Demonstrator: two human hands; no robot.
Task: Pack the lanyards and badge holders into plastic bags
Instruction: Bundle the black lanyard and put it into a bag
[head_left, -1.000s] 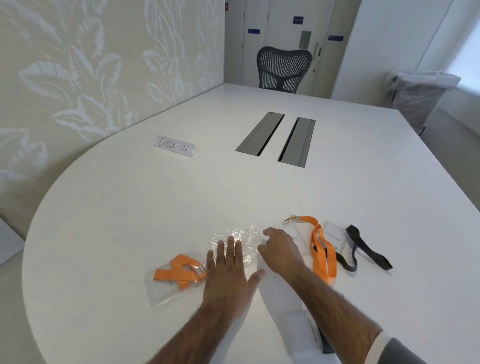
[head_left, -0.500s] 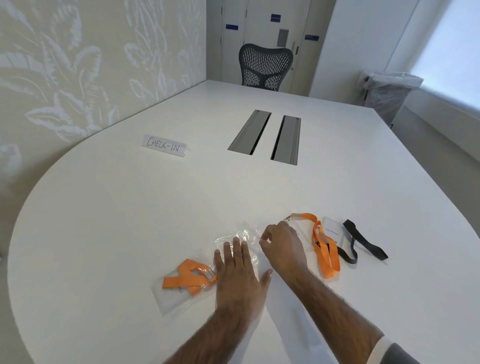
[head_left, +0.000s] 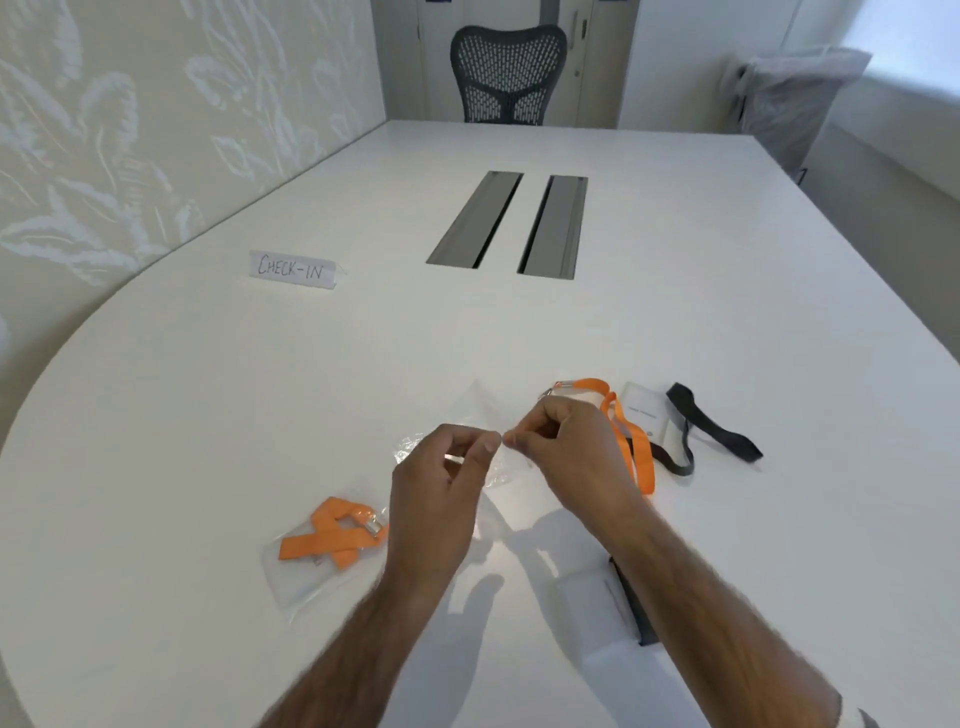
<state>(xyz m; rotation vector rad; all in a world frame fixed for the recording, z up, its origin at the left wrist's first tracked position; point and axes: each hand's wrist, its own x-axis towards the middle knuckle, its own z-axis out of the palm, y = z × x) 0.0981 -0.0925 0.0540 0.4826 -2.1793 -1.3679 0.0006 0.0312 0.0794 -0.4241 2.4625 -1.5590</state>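
A crumpled clear plastic bag (head_left: 480, 410) is lifted off the white table (head_left: 208, 415). My left hand (head_left: 441, 483) and my right hand (head_left: 561, 447) both pinch its edge, fingertips nearly touching. To the left lies a sealed clear bag with a folded orange lanyard (head_left: 332, 535) inside. Right of my right hand a loose orange lanyard (head_left: 631, 441) lies stretched out, its metal clip at the far end. Beyond it sit a white badge holder (head_left: 647, 410) and a black lanyard (head_left: 711, 426).
A "CHECK-IN" paper sign (head_left: 293, 269) stands at the left. Two grey cable slots (head_left: 506, 223) run down the table's middle. A mesh chair (head_left: 509, 73) stands at the far end. A white and dark flat item (head_left: 618, 603) lies under my right forearm.
My left hand lifted off the table, where it pressed the bag flat, and now pinches the bag together with my right hand. The bag has risen. The camera tilted down.
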